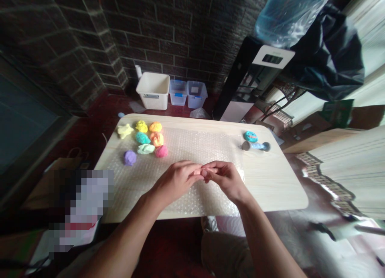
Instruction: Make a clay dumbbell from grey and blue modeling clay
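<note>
Over the middle of the table, my left hand (183, 175) and my right hand (225, 177) meet at the fingertips, both closed in a pinch. A small pinkish bit seems to show between them, mostly hidden by the fingers, and I cannot make out what it is. Below the hands lies a sheet of bubble wrap (195, 149). Left of them sit soft, clay-like lumps: purple (130, 158), pink (161, 151), pale green (146, 149), teal (142, 138), orange (157, 139), yellow-orange (155, 126), yellow (141, 126) and pale yellow (124, 130).
On the table's (270, 177) right side lie a teal round piece (250, 136) with a pinkish strip and a dumbbell-shaped object (256, 146) with grey ends. Beyond the far edge stand a white bin (153, 89), two clear bins (178, 94) and a water dispenser (246, 77).
</note>
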### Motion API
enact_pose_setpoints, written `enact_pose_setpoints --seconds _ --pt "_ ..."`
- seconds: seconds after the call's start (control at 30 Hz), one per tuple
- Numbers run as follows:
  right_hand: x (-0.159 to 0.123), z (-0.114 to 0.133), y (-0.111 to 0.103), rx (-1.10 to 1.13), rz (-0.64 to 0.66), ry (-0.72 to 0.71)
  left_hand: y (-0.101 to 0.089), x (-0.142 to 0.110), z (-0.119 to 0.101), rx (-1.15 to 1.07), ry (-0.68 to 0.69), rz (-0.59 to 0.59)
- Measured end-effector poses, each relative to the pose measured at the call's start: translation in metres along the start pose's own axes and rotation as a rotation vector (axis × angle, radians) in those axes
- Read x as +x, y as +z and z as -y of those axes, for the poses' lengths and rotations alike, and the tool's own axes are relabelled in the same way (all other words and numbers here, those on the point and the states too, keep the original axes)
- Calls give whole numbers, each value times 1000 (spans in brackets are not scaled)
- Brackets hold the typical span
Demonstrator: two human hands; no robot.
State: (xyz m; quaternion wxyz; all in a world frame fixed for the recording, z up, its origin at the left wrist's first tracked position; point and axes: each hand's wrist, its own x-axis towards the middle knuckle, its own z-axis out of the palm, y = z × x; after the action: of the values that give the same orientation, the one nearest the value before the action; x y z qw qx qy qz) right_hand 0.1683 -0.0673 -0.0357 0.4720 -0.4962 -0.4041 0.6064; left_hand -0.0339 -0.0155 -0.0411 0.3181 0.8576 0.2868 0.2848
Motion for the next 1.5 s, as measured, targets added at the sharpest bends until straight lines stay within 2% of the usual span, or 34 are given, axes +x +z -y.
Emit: enact_pose_setpoints --seconds 0.1,0.3,0.63,0.83,0.97,1.1,1.3,1.37,1.5 --pt "0 -1 1 23 5 7 0 -1 3 24 31 -12" --pt "-2 1 -1 -69 20 39 0 -1 1 25 75 -7" --pt "-2 -1 -5 -31 -30 30 2 0 4 -60 33 -1" --pt "-5 3 -10 -163 22 82 5 -1 3 5 94 19" --pt "-5 3 -7 -103 52 87 3 -1 2 4 91 28" --pt "-4 1 -4 -17 22 41 2 -1 3 -45 46 23" --pt "-2 0 -5 -7 12 33 5 -3 6 -179 -54 -10" --pt "-2 -1 -7 -17 12 32 6 -2 5 -323 -117 -13" --pt "0 -1 -6 -27 7 25 6 0 2 -602 -254 63"
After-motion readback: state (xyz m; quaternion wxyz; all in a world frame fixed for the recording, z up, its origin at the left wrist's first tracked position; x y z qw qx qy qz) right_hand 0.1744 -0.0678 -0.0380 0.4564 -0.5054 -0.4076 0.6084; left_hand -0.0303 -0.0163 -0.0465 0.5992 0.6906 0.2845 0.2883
